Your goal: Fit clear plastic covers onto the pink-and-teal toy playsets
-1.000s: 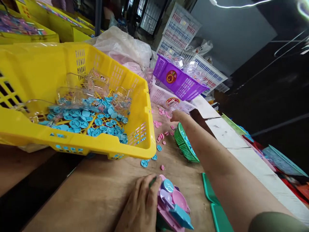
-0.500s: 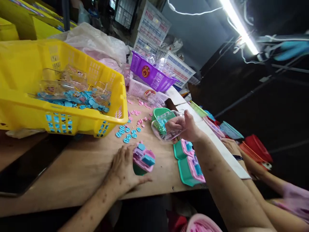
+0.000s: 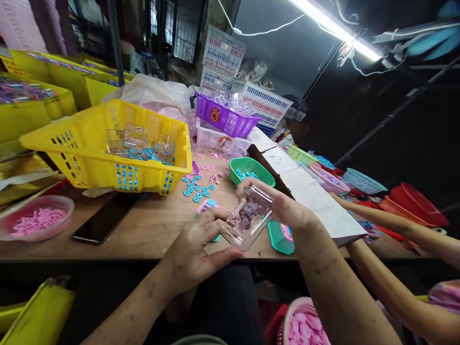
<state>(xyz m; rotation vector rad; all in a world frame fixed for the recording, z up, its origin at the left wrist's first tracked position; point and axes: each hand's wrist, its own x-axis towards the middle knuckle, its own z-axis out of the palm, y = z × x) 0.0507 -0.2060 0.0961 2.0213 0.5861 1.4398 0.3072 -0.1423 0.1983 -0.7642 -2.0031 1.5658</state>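
Note:
In front of me a clear plastic cover (image 3: pixel 248 218) with a printed pattern is tilted between my two hands. My right hand (image 3: pixel 287 207) grips its far right side, with the fingers along the upper edge. My left hand (image 3: pixel 192 249) has its fingers and thumb closed on the near left end. Behind the left fingers, a small toy box (image 3: pixel 212 204) with a pink top and blue and purple pieces stands on the table, partly hidden. Another green box (image 3: pixel 279 238) with a pink top shows below my right wrist, also partly covered.
A yellow crate (image 3: pixel 154 172) holds clear covers and blue pieces. Loose blue discs (image 3: pixel 197 188) lie by a green basket (image 3: pixel 256 167). A phone (image 3: pixel 104 220) and a tub of pink pieces (image 3: pixel 39 218) are left. A co-worker's arms (image 3: pixel 384 273) reach in from the right.
My right hand has brought the clear cover from beside the green basket toward me. My left hand has left the toy box's side and taken hold of the cover. The camera view has shifted.

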